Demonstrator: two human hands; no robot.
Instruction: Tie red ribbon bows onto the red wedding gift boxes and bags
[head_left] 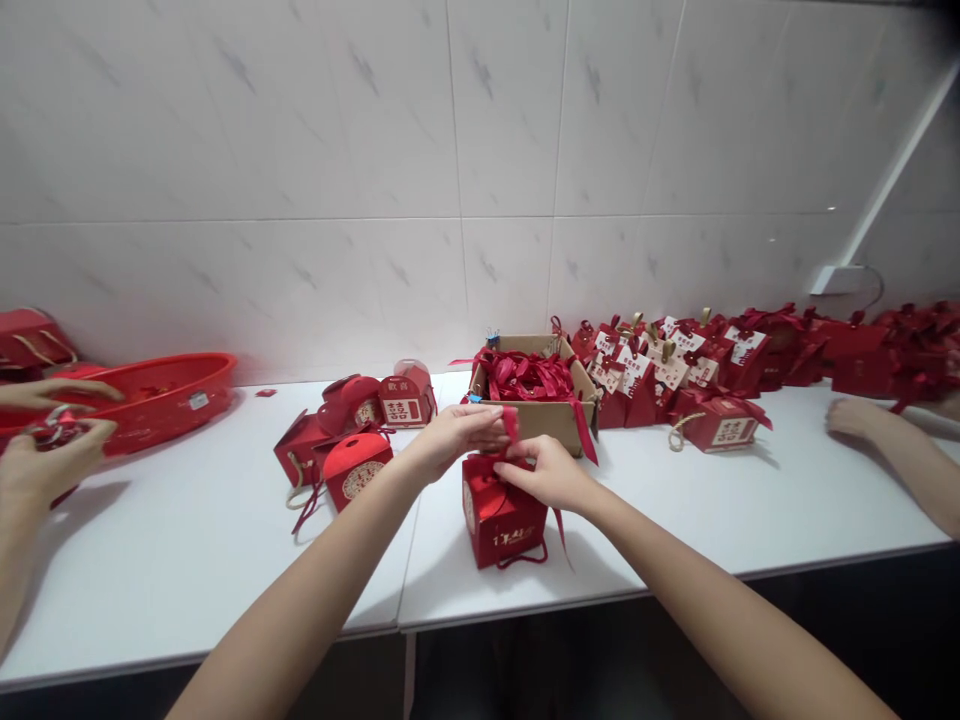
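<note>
A red gift box (510, 530) with gold lettering stands upright on the white table, a dark red cord hanging low on its front. My left hand (466, 432) is above the box, its fingers closed on a red ribbon (511, 422). On the box top, my right hand (546, 472) pinches the ribbon near the lid. One ribbon tail trails down the box's right side. Behind the box, a cardboard box (547, 420) holds a heap of red ribbons (525, 376).
Several red gift boxes (358, 468) sit to the left, with many tagged ones (634, 375) along the wall at right. A co-worker's hands (56, 450) are by a red plastic basin (180, 400). Another person's hand (855, 418) is at far right. The table's front edge (525, 613) is close.
</note>
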